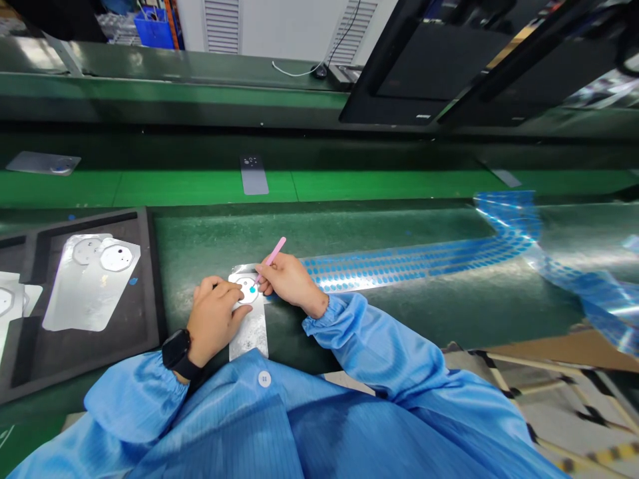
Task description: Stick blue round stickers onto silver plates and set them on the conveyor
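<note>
A silver phone back panel (253, 330) with a white octagonal camera area lies on the green bench in front of me. My left hand (214, 317) is curled over its upper left side, thumb and fingers gripping it. In my right hand (287, 281) are slim pink tweezers (275, 250), tilted with the lower end down at the camera area. A small blue-green round sticker (253, 289) shows on that area, close to the tweezers' tip. Right of the panel stretches a clear strip of blue round stickers (369, 267), its near end partly behind my right hand.
A black foam tray (156, 293) at left holds several silver panels (82, 299). Beyond the bench, a green conveyor belt (200, 188) carries a grey panel (254, 176) and others. Black monitors (414, 80) hang at upper right. The sticker strip trails over the right side.
</note>
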Available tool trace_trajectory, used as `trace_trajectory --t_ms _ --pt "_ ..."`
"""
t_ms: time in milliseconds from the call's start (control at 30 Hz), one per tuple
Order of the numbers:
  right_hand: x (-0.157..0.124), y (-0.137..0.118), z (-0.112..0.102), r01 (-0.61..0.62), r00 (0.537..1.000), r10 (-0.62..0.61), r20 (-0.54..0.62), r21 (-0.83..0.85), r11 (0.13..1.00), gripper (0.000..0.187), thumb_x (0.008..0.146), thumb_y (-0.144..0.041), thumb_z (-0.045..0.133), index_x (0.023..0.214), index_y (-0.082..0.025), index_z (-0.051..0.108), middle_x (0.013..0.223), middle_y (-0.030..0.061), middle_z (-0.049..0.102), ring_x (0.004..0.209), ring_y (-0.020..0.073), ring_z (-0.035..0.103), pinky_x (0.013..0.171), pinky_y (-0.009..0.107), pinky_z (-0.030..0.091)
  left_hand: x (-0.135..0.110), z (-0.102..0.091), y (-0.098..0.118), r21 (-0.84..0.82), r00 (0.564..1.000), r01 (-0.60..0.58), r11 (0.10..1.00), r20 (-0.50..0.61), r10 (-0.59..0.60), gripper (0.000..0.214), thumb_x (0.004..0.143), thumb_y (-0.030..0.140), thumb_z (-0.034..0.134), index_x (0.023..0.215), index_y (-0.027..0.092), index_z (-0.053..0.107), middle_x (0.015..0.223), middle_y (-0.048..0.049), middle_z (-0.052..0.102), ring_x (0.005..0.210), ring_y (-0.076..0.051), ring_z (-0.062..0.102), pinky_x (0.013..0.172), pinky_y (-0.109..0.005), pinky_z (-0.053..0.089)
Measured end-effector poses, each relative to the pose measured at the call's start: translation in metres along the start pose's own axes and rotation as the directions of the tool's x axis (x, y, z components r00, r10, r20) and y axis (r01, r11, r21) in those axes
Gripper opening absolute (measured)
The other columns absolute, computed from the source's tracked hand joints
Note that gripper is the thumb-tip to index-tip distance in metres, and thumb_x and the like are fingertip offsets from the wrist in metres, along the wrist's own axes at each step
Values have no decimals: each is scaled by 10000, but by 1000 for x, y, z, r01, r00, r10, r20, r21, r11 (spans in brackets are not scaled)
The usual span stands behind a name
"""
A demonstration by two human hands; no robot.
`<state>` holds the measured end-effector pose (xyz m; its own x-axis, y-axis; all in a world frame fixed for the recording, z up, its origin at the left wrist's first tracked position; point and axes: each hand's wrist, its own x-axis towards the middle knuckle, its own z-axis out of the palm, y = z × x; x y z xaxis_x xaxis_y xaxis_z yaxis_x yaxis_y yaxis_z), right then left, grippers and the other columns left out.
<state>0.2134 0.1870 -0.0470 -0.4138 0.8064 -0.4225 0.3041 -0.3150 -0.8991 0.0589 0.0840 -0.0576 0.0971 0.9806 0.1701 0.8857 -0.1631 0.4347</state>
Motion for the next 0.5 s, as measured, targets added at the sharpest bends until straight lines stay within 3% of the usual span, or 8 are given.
trace_trajectory --t_ms 500 --pt "-1 -1 0 23 1000 -24 -18 -73 997 173 857 -140 602 691 -159 555 550 -1 636 448 99 607 416 168 493 0 -1 2 38 999 -12 999 35 10 172 811 263 656 976 245 702 977 -64 698 992 -272 490 842 -444 393"
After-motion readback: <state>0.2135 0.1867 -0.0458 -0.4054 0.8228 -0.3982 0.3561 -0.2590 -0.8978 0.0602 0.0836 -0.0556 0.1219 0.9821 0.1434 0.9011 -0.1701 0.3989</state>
